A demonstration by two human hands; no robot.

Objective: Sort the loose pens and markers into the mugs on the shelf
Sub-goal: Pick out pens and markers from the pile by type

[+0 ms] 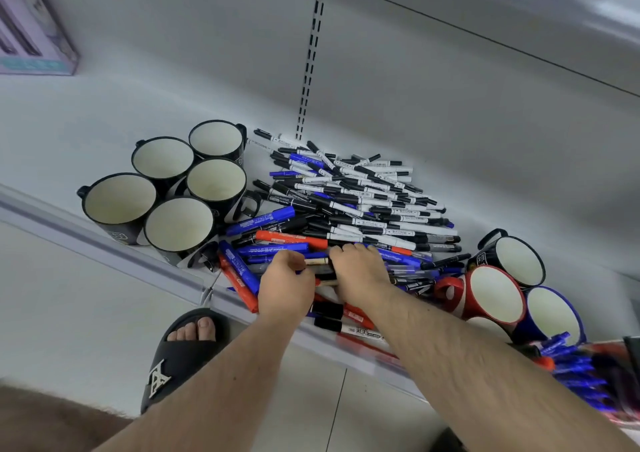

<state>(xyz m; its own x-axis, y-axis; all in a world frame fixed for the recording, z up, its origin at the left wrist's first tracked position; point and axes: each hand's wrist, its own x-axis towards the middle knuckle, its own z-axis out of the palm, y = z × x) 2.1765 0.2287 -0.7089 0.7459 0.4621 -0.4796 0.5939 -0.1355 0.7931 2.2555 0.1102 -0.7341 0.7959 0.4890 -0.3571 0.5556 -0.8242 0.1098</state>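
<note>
A big heap of loose pens and markers point(360, 202) in black, white, blue and red lies on the white shelf point(104, 133). Several empty black mugs point(180, 223) stand in a cluster at its left. At the right stand a black mug point(516, 261), a red mug point(491, 296) and a blue mug point(554, 316), all tilted toward me. Both hands dig into the near edge of the heap. My left hand point(285, 287) curls its fingers round a few thin pens point(317, 262). My right hand point(358, 271) rests palm down on the pens, fingers curled over them.
A purple box point(31, 26) stands on the shelf at far left. A slotted upright point(311, 53) runs up the back wall. Packaged blue pens point(575, 372) hang at the lower right. Below the shelf edge my foot in a black sandal point(180, 351) stands on the tiled floor.
</note>
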